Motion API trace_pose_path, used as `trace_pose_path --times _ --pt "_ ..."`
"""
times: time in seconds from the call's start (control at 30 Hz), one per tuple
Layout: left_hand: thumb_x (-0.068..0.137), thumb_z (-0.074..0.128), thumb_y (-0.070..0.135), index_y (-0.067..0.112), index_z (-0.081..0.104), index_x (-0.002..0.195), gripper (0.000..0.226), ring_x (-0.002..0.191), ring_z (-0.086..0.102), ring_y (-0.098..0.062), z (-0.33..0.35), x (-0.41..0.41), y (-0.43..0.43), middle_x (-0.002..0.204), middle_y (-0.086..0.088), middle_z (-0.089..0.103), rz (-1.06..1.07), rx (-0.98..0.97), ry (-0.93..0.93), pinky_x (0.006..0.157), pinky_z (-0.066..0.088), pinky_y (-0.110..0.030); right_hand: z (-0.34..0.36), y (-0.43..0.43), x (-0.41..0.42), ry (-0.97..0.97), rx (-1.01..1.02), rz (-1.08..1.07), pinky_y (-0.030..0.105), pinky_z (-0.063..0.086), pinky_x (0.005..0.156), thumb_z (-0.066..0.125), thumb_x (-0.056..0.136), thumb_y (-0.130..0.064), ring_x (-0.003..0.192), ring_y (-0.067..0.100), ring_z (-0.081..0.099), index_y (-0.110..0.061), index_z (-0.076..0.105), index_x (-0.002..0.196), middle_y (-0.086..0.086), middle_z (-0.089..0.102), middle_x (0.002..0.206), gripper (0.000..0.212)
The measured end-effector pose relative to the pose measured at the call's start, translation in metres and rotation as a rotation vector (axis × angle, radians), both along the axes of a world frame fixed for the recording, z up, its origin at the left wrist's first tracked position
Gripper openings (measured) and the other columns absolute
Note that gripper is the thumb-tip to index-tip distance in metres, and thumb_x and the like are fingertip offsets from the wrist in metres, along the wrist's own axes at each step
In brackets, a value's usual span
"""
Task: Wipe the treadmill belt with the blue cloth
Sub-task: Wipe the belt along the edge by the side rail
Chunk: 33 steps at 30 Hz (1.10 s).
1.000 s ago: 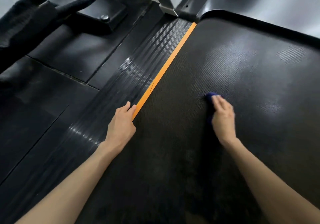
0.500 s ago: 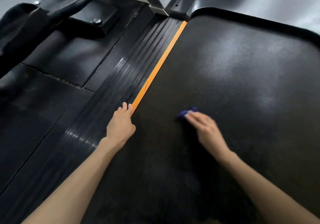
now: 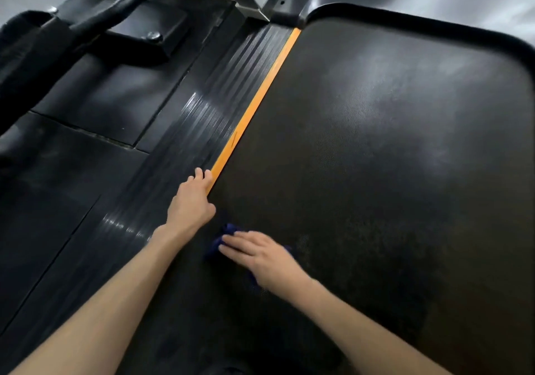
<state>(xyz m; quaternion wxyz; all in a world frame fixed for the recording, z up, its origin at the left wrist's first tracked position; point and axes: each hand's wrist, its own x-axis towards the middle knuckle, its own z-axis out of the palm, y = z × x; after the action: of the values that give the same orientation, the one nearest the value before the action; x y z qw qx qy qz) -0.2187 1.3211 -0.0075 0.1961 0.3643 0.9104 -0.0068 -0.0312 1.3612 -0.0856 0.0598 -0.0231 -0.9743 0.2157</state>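
Here, seen from the head camera, the right hand (image 3: 262, 254) lies flat with its fingers spread out, pressing down on the blue cloth (image 3: 221, 237). The hand is not closed around the cloth; it covers most of it, and only dark blue bits peek out past the fingertips and near the wrist. The cloth sits on the black treadmill belt (image 3: 376, 157), near the belt's left edge. The left hand (image 3: 192, 201) is just beside it, resting open and holding nothing, palm down, with its fingertips touching the orange stripe (image 3: 254, 102) that runs along the belt. Left of the stripe is a shiny ridged side rail (image 3: 185, 131), then dark floor mats (image 3: 95, 105).
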Motion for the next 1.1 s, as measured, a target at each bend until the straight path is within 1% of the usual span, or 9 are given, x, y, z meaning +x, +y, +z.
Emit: trace_pose_path --times 0.17,0.3,0.37,0.57,0.67,0.83,0.93,1.0,1.1 --pt "0.080 0.052 -0.006 0.019 0.013 0.149 0.083 0.140 0.021 -0.030 0.000 -0.005 -0.005 0.157 -0.005 0.006 0.012 0.009 -0.087 0.105 0.034 -0.040 -0.009 0.104 0.077 0.139 0.028 -0.846 0.041 0.036 0.105 0.048 0.073 0.006 0.118 0.032 0.052 -0.008 0.058 0.127 0.011 0.055 0.132 0.057" --pt "0.077 0.054 -0.002 0.015 0.011 0.149 0.085 0.139 0.021 -0.032 -0.003 -0.004 -0.002 0.157 -0.007 0.004 -0.015 -0.018 -0.065 0.104 0.037 -0.041 -0.001 0.120 0.066 0.185 -0.048 -1.233 0.043 0.037 0.104 0.049 0.071 0.009 0.117 0.037 0.052 0.000 0.056 0.127 0.018 0.055 0.130 0.057" --pt "0.077 0.054 0.000 0.014 0.012 0.148 0.084 0.140 0.019 -0.033 -0.003 -0.001 -0.001 0.157 -0.008 0.005 -0.011 -0.018 -0.058 0.105 0.037 -0.043 -0.001 0.085 0.032 0.215 -0.088 -1.068 0.043 0.039 0.102 0.049 0.067 0.009 0.114 0.035 0.054 -0.001 0.058 0.124 0.017 0.056 0.128 0.059" --pt "0.077 0.055 -0.003 0.014 0.017 0.147 0.082 0.139 0.023 -0.032 -0.005 0.001 -0.003 0.156 -0.009 0.010 -0.010 0.028 -0.015 0.105 0.036 -0.044 -0.005 -0.009 0.000 0.034 -0.013 -0.097 0.035 0.026 0.111 0.064 0.067 -0.001 0.132 0.023 0.042 -0.018 0.046 0.138 0.001 0.042 0.146 0.075" --pt "0.075 0.055 -0.007 0.016 0.015 0.148 0.086 0.141 0.019 -0.030 -0.006 0.001 -0.007 0.157 -0.007 0.008 0.002 0.053 -0.053 0.107 0.035 -0.045 -0.005 0.053 0.036 0.077 0.026 -0.308 0.034 0.029 0.107 0.042 0.074 -0.004 0.123 0.026 0.051 -0.015 0.054 0.131 0.005 0.051 0.137 0.059" --pt "0.075 0.054 -0.002 0.015 0.014 0.148 0.085 0.141 0.017 -0.030 -0.006 0.000 -0.006 0.157 -0.007 0.006 -0.004 0.040 -0.070 0.106 0.033 -0.044 -0.005 0.140 0.093 0.125 0.058 -0.971 0.050 0.039 0.101 0.040 0.073 0.001 0.115 0.041 0.053 -0.001 0.057 0.126 0.019 0.054 0.131 0.055" --pt "0.074 0.053 0.000 0.013 0.013 0.147 0.085 0.142 0.012 -0.028 -0.005 0.003 -0.005 0.157 -0.006 0.005 0.000 0.039 -0.065 0.107 0.033 -0.047 0.005 0.116 0.053 0.090 0.047 -1.216 0.047 0.035 0.103 0.043 0.068 -0.003 0.115 0.039 0.051 -0.001 0.056 0.125 0.018 0.053 0.131 0.058" --pt "0.074 0.053 0.001 0.012 0.013 0.147 0.084 0.143 0.009 -0.028 -0.006 0.005 -0.005 0.157 -0.006 0.004 -0.004 0.041 -0.055 0.107 0.033 -0.047 0.009 0.073 0.020 0.100 0.027 -1.016 0.041 0.034 0.099 0.045 0.065 -0.004 0.111 0.036 0.052 -0.004 0.056 0.123 0.015 0.053 0.129 0.058" --pt "0.074 0.050 -0.002 0.012 0.014 0.147 0.082 0.143 0.010 -0.028 -0.007 0.004 -0.005 0.157 -0.007 0.005 -0.015 0.050 -0.049 0.108 0.030 -0.046 0.009 0.004 -0.004 0.056 0.019 -0.373 0.032 0.021 0.108 0.044 0.070 -0.007 0.123 0.028 0.047 -0.012 0.054 0.130 0.007 0.049 0.139 0.060"
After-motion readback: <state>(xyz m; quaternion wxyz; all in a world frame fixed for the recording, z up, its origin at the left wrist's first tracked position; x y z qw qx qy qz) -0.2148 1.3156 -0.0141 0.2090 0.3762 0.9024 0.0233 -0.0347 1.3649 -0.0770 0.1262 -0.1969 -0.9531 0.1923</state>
